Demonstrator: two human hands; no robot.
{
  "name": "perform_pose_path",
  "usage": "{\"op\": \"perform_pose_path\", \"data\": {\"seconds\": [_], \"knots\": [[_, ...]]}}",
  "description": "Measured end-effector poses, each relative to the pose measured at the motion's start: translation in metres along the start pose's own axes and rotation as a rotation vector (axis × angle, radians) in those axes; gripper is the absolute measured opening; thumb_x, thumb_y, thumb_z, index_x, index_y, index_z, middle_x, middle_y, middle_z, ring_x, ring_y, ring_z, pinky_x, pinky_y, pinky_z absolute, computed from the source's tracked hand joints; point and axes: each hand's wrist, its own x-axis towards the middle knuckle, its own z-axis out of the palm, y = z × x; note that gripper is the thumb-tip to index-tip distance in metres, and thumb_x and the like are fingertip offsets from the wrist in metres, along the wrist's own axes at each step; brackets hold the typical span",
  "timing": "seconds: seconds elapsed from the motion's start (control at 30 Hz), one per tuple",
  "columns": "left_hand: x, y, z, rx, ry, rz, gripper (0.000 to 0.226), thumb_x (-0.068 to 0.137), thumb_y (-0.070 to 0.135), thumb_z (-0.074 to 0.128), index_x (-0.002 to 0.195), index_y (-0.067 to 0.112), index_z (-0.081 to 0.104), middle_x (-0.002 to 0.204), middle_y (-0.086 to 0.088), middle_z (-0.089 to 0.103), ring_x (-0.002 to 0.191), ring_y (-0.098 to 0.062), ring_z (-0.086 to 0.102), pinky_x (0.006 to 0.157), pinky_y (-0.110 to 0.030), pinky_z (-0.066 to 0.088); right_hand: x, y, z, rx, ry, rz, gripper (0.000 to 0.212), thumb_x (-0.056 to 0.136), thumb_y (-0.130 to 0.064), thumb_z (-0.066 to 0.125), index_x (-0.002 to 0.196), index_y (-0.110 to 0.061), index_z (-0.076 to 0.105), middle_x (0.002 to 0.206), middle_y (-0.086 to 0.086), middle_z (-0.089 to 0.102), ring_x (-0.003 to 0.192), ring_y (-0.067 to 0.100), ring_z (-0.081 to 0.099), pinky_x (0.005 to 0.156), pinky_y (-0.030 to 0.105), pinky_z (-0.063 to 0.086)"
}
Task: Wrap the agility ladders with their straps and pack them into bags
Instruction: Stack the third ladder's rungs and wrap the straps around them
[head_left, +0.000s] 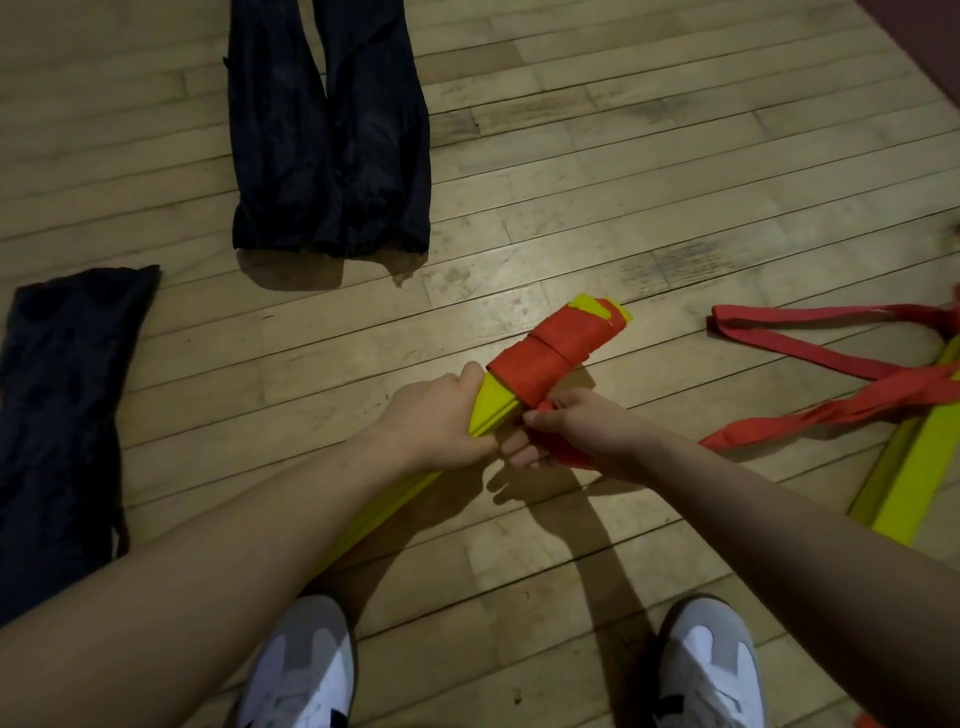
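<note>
A stack of yellow ladder rungs (498, 410) lies slanted on the wooden floor, its far end wound with several turns of red strap (550, 353). My left hand (441, 421) grips the rungs just below the wound part. My right hand (576, 431) pinches the red strap beside the bundle, and the loose strap (831, 410) trails off to the right. Two dark bags lie flat: one at the top (332, 130), one at the left (62, 415).
A second yellow rung stack (914, 467) lies at the right edge with a red strap loop (800, 332) spread on the floor above it. My two white and grey shoes (306, 670) (711, 670) stand at the bottom. A dark red wall base crosses the top right corner.
</note>
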Motion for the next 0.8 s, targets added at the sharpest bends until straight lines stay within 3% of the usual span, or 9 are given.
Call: {"op": "perform_pose_path", "data": {"seconds": [0.13, 0.33, 0.43, 0.53, 0.63, 0.7, 0.8], "knots": [[0.007, -0.005, 0.001, 0.056, 0.023, -0.107, 0.068, 0.084, 0.049, 0.058, 0.132, 0.013, 0.027, 0.107, -0.012, 0.064, 0.099, -0.034, 0.061, 0.065, -0.032, 0.037, 0.000, -0.003, -0.007, -0.098, -0.011, 0.061, 0.016, 0.102, -0.009, 0.041, 0.098, -0.004, 0.056, 0.093, 0.015, 0.071, 0.080, 0.021, 0.068, 0.074, 0.031, 0.052], [0.015, -0.022, 0.003, 0.072, 0.077, -0.219, 0.068, 0.086, 0.058, 0.055, 0.131, 0.016, 0.026, 0.111, -0.007, 0.063, 0.098, -0.029, 0.062, 0.063, -0.032, 0.039, -0.008, -0.001, 0.005, -0.052, -0.061, 0.052, 0.020, 0.104, -0.008, 0.035, 0.106, -0.001, 0.053, 0.084, 0.013, 0.069, 0.069, 0.020, 0.066, 0.064, 0.028, 0.052], [0.016, -0.028, 0.002, 0.029, -0.090, -0.176, 0.076, 0.085, 0.065, 0.051, 0.135, 0.015, 0.022, 0.110, -0.009, 0.063, 0.098, -0.030, 0.062, 0.069, -0.035, 0.047, -0.007, -0.002, 0.013, -0.058, -0.070, 0.002, 0.020, 0.104, -0.008, 0.035, 0.102, -0.002, 0.053, 0.080, 0.013, 0.068, 0.060, 0.017, 0.064, 0.058, 0.026, 0.051], [0.012, -0.028, 0.006, 0.034, -0.175, -0.118, 0.063, 0.084, 0.054, 0.057, 0.125, 0.013, 0.031, 0.104, -0.012, 0.063, 0.094, -0.032, 0.061, 0.073, -0.038, 0.050, -0.005, -0.001, 0.015, -0.074, -0.034, -0.030, 0.019, 0.103, -0.008, 0.036, 0.099, -0.004, 0.054, 0.077, 0.012, 0.068, 0.056, 0.018, 0.061, 0.057, 0.027, 0.048], [0.006, -0.026, 0.010, -0.007, -0.033, -0.080, 0.050, 0.077, 0.046, 0.066, 0.109, 0.015, 0.045, 0.100, -0.008, 0.061, 0.093, -0.029, 0.059, 0.072, -0.037, 0.050, -0.005, 0.002, 0.014, -0.058, -0.029, -0.015, 0.019, 0.103, -0.007, 0.036, 0.096, -0.003, 0.054, 0.076, 0.012, 0.069, 0.056, 0.020, 0.061, 0.056, 0.028, 0.047], [0.004, -0.025, 0.009, -0.168, 0.062, -0.071, 0.043, 0.072, 0.036, 0.071, 0.103, 0.014, 0.050, 0.102, -0.005, 0.058, 0.095, -0.026, 0.057, 0.076, -0.039, 0.050, -0.005, 0.004, 0.013, -0.023, -0.026, -0.002, 0.019, 0.102, -0.006, 0.037, 0.095, -0.002, 0.055, 0.078, 0.015, 0.069, 0.060, 0.021, 0.064, 0.057, 0.027, 0.049], [0.005, -0.019, 0.005, -0.384, 0.099, -0.190, 0.039, 0.073, 0.018, 0.071, 0.101, 0.012, 0.044, 0.090, -0.004, 0.053, 0.083, -0.023, 0.056, 0.065, -0.035, 0.047, -0.004, -0.001, 0.011, -0.003, -0.036, -0.003, 0.017, 0.101, -0.008, 0.041, 0.096, -0.003, 0.057, 0.084, 0.014, 0.072, 0.071, 0.022, 0.069, 0.068, 0.029, 0.052]]}}
